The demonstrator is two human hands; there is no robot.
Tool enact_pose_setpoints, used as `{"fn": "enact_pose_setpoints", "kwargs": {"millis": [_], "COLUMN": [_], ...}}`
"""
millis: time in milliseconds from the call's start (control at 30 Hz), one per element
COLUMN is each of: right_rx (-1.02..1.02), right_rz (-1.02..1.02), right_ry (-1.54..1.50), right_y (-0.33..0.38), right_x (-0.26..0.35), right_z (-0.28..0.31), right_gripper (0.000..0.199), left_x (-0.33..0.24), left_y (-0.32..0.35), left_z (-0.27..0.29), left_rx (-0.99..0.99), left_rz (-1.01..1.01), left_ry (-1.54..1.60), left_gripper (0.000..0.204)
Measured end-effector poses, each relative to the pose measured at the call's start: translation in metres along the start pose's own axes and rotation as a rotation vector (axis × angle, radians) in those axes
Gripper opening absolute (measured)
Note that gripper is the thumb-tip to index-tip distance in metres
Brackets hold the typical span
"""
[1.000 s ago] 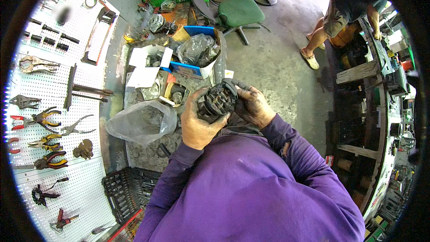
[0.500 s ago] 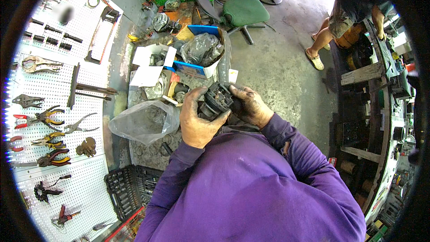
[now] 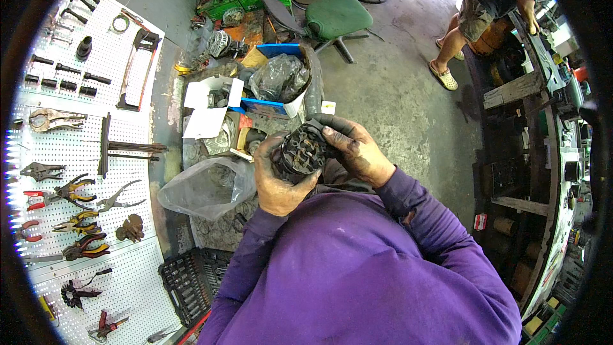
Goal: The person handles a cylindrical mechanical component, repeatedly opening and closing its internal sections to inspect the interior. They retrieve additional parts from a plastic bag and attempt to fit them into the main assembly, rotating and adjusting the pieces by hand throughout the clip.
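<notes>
Nearby, plastic bag (image 3: 280,76) inside blue-sided box (image 3: 267,107); dark part (image 3: 301,152) held two-handed.

The box (image 3: 267,108) shows smooth blue card. Inside it, the crumpled plastic wrap (image 3: 274,80) is clear and glossy. In front of the box, the machine part (image 3: 303,151) is rough and grimy, its metal dull; farther in front, the shirt (image 3: 377,255) is matt, creased cloth. Left-front of the box, the bag (image 3: 207,186) is thin, shiny plastic. Right of the box, the floor (image 3: 408,121) looks like worn, matt concrete.
</notes>
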State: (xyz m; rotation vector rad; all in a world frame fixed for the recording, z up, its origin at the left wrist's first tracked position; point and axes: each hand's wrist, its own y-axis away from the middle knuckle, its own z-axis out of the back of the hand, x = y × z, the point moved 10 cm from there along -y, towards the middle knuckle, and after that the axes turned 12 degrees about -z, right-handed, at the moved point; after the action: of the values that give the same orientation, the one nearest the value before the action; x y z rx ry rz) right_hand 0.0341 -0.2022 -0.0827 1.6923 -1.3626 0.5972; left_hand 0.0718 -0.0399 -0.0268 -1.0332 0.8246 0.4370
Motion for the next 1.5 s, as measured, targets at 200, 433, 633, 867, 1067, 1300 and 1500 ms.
{"fn": "enact_pose_setpoints", "kwargs": {"millis": [200,433,633,867,1067,1300,1500], "right_rx": [-0.008,-0.037,-0.046,-0.002,0.029,0.103,0.053], "right_rz": [0.027,-0.065,0.031,-0.368,-0.464,-0.499,-0.529], "right_ry": [0.051,-0.022,-0.119,-0.57,-0.581,-0.62,-0.563], "right_y": [0.002,-0.002,-0.007,-0.023,-0.034,-0.038,-0.043], "right_x": [0.007,-0.007,-0.011,-0.064,-0.083,-0.086,-0.086], "right_z": [-0.004,-0.003,-0.005,-0.029,-0.047,-0.053,-0.042], "right_gripper": [0.045,0.044,0.045,0.043,0.04,0.043,0.042], "left_x": [-0.003,-0.009,-0.011,-0.008,0.012,0.016,0.018], "left_y": [-0.002,-0.002,0.002,0.017,0.043,0.041,0.035], "left_z": [0.002,0.005,0.011,0.022,0.039,0.042,0.041], "left_rx": [-0.015,0.021,-0.025,-0.095,-0.132,-0.144,-0.132], "left_rz": [0.011,0.02,-0.016,-0.089,0.12,0.116,0.12], "left_ry": [-0.077,-0.13,-0.233,-0.442,-0.513,-0.44,-0.48], "left_gripper": [0.094,0.089,0.088,0.091,0.095,0.094,0.094]}}
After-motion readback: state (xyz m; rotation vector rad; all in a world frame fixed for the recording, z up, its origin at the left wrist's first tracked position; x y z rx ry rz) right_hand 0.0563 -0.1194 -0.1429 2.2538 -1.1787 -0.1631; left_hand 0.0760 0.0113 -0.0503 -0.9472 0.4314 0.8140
